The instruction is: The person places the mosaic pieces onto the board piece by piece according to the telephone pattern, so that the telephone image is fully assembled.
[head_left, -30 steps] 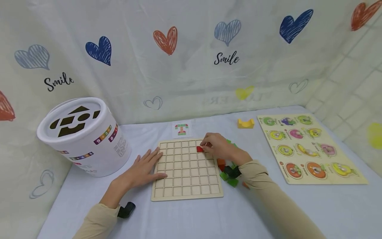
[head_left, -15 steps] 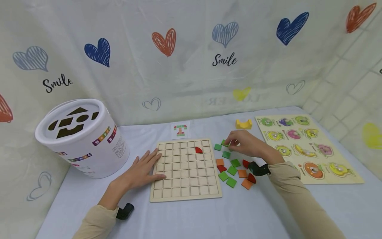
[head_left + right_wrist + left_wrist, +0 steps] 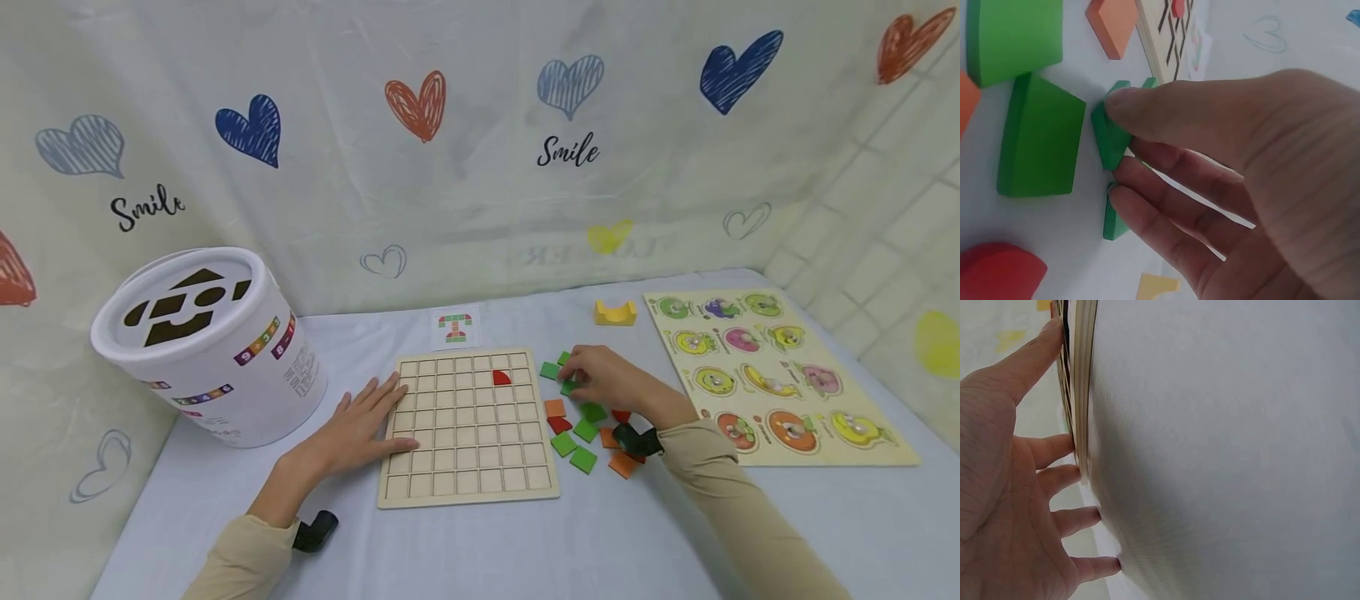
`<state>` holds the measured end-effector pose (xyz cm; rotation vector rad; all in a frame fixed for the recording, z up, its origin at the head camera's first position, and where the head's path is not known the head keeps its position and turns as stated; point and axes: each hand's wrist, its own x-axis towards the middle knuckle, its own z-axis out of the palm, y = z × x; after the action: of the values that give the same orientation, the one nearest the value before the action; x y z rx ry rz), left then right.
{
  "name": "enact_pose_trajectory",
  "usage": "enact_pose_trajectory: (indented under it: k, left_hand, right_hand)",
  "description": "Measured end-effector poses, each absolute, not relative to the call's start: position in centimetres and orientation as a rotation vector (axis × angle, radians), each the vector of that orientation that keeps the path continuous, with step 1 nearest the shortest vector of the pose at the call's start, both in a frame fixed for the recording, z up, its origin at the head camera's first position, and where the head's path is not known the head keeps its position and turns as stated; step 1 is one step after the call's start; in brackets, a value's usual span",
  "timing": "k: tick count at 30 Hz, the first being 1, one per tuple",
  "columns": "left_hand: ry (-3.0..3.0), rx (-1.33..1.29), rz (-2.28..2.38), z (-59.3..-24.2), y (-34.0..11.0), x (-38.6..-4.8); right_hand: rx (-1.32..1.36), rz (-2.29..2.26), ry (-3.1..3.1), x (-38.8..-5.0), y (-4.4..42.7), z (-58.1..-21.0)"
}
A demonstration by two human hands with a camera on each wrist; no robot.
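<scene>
My left hand (image 3: pixel 358 429) lies flat with fingers spread on the left edge of a wooden grid board (image 3: pixel 467 460). In the left wrist view its straight fingers reach the board's side and the tablecloth. A red quarter-circle piece (image 3: pixel 501 378) sits in one cell at the board's upper right. Right of the board my right hand (image 3: pixel 618 382) is down among loose tiles. The right wrist view shows its thumb on the face of a green square tile (image 3: pixel 1110 140), with fingertips at the tile's edge, pinching it. Another green tile (image 3: pixel 1114 219) lies by the fingertips.
Several green tiles (image 3: pixel 583 459), orange squares (image 3: pixel 554 408) and red pieces (image 3: pixel 559 425) lie right of the board. A pattern card (image 3: pixel 455 327) is behind it. A white bucket (image 3: pixel 300 387) stands left, a yellow block (image 3: pixel 615 313) at the back, a fruit puzzle board (image 3: pixel 817 433) right.
My right hand has let go of the red quarter-circle in the grid, moved right to the loose tiles, then slightly nearer to a green one. The left hand has stayed put.
</scene>
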<state>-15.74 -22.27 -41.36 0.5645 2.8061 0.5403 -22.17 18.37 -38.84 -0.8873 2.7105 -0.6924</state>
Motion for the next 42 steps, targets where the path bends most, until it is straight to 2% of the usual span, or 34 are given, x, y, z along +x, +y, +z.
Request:
enact_pose_trajectory:
  k: [17,42]
  left_hand:
    - [2.794,0.558,0.535,-41.37,-21.97,-15.77]
    - [2.8,0.554,0.534,-41.24,-22.12,-15.73]
  right_hand:
    - [-0.757,-0.735,2.671,-22.09,18.54,-38.45]
    - [-0.904,-0.966,2.733,-21.88,18.89,-39.09]
